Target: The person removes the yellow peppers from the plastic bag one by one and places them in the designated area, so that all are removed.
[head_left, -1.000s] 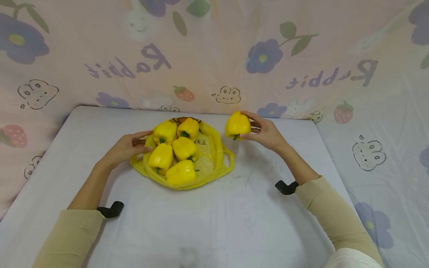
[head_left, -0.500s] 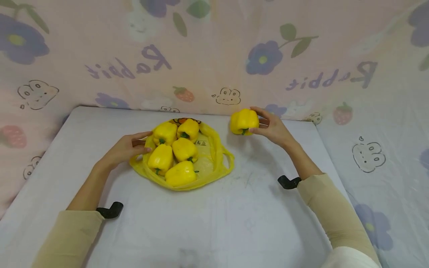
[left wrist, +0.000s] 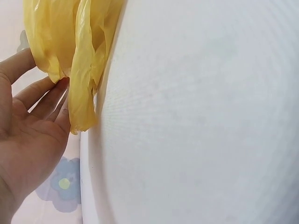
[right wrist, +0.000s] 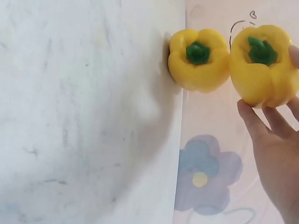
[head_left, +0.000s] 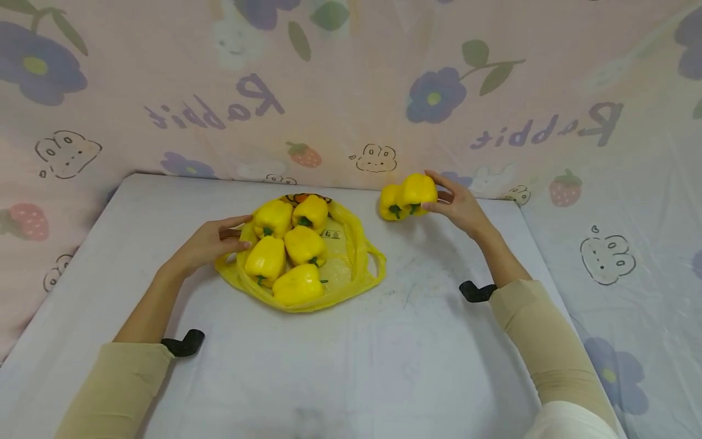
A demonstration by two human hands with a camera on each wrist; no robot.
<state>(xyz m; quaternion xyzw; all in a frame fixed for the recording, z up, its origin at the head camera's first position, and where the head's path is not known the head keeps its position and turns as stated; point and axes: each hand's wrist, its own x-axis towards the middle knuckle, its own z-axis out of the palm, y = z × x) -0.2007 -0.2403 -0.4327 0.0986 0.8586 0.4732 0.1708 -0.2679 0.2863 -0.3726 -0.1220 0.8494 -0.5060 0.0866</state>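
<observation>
A yellow plastic bag (head_left: 336,273) lies spread on the white table with several yellow bell peppers (head_left: 305,246) in it, stems toward me. My left hand (head_left: 207,245) holds the bag's left side. In the left wrist view its fingertips meet the hanging yellow plastic (left wrist: 83,88), partly hidden behind it. My right hand (head_left: 460,208) grips a yellow bell pepper (head_left: 419,188) beyond the bag's right side. Beside it a second pepper (head_left: 389,200) rests on the table. From the right wrist, the gripped pepper (right wrist: 266,84) is off the tabletop, against the resting one (right wrist: 201,77).
The table's back edge (head_left: 351,188) runs just behind the peppers, along a printed curtain (head_left: 340,91). More curtain hangs at both sides. A bag handle loop (head_left: 378,263) sticks out to the right. Black wrist mounts (head_left: 183,343) sit at both cuffs.
My right hand has moved right and slightly farther back with its pepper. A second pepper now shows separately to its left. My left hand and the bag have stayed put.
</observation>
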